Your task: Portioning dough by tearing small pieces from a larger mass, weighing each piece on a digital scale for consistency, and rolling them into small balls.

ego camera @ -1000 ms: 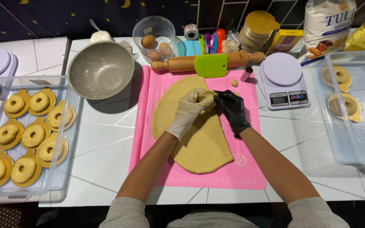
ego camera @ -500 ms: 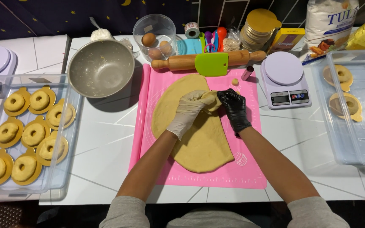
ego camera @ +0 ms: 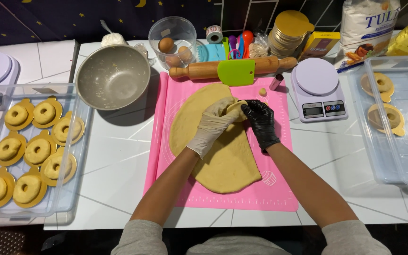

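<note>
L hand point(ego camera: 215, 123) in pale glove & R hand point(ego camera: 261, 120) in black glove are meeting over the dough sheet point(ego camera: 218, 151), fingers curled shut on a small dough piece point(ego camera: 236, 106) pinched between them near the sheet's upper right edge, prob. so both can shape it together. Sheet is lying flat on the pink mat point(ego camera: 279, 189) mid-desk, pale yellow, smooth, right side cut straight. Rolling pin point(ego camera: 199, 71) w/ green scraper point(ego camera: 236, 72) is sitting just beyond the mat; filled tray point(ego camera: 79, 189) is waiting at left.
</note>
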